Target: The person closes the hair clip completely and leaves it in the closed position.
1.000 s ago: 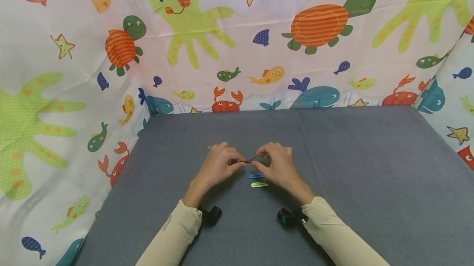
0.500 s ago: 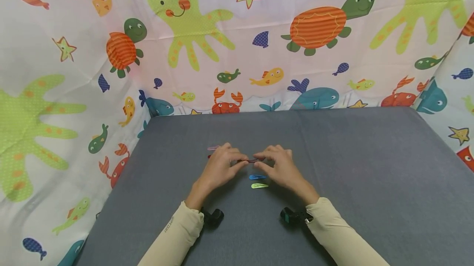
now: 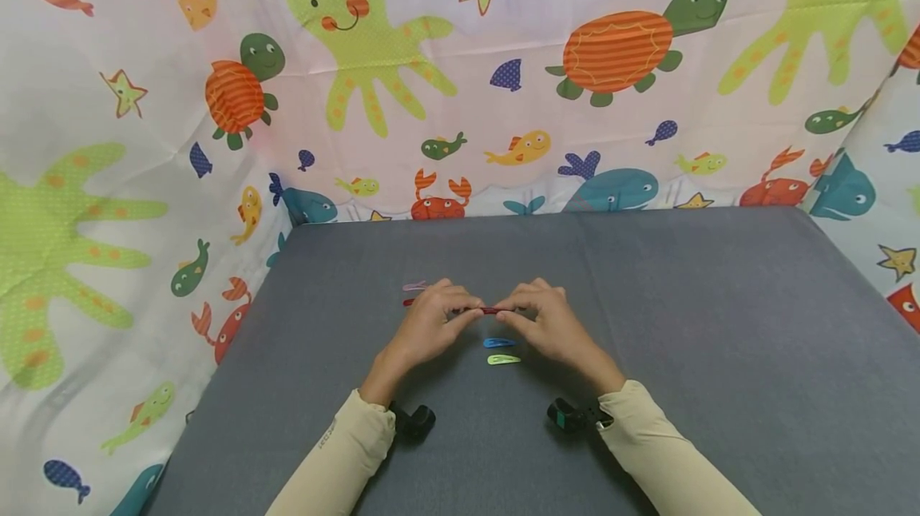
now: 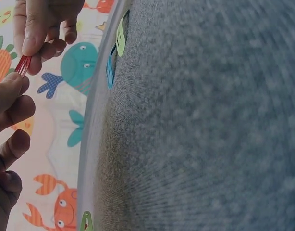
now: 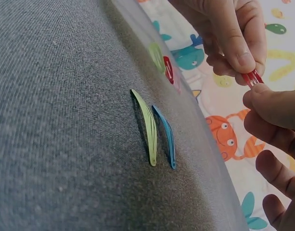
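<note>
In the head view, my left hand (image 3: 430, 323) and right hand (image 3: 549, 326) meet above the table, pinching opposite ends of a red snap hair clip (image 3: 489, 311). Thumbs and fingertips cover both its ends; its slotted middle shows in the right wrist view (image 5: 253, 78). Below the hands lie a blue hair clip (image 3: 499, 343) and a yellow-green hair clip (image 3: 503, 359), side by side. Another red hair clip (image 3: 408, 303) is partly hidden behind my left hand, with a pink hair clip (image 3: 414, 287) just beyond it.
The right wrist view also shows a green hair clip (image 5: 156, 57) farther off, beside the other red one. Grey cloth covers the table (image 3: 719, 340). A curtain (image 3: 503, 125) printed with sea animals hangs along the back and sides.
The held red clip's parts stood apart a second ago; now it looks flat and straight. My right fingers have closed onto its end, and both hands have shifted slightly to the right.
</note>
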Available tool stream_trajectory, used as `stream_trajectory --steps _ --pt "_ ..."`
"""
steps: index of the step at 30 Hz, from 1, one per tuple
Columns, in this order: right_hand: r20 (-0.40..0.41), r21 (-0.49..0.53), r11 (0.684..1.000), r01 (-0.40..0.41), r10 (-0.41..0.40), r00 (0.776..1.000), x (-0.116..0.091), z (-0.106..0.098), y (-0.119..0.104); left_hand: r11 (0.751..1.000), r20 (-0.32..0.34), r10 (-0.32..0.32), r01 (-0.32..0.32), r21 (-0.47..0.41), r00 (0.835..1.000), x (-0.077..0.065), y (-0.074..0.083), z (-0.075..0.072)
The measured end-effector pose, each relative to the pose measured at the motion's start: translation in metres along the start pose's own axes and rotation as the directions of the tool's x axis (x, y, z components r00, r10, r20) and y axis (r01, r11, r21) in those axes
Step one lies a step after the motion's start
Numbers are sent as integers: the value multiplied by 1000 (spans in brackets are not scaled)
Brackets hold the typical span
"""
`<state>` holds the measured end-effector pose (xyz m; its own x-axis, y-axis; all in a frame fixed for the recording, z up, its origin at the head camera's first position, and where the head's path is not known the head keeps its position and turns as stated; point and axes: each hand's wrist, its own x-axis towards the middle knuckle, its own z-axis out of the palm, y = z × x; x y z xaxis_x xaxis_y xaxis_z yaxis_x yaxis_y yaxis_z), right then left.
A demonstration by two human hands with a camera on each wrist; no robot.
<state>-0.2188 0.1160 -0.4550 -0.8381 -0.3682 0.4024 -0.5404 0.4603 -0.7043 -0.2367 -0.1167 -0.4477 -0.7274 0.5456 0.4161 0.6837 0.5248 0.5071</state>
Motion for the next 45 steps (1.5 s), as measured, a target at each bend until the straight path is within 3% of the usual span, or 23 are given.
stream_trajectory --steps 8,15,39,45 --pt "26 56 998 8 -10 1000 1 -4 1 991 17 -34 36 -132 999 0 0 -1" --pt "41 89 995 37 -41 998 3 -6 3 981 25 -42 46 -187 999 -1 -2 -3" --pt "86 175 985 14 -29 996 2 -12 1 964 51 -45 57 -261 998 0 0 -4" --pt "94 176 983 -48 32 995 2 -12 -2 964 39 -85 92 -248 996 0 1 -2"
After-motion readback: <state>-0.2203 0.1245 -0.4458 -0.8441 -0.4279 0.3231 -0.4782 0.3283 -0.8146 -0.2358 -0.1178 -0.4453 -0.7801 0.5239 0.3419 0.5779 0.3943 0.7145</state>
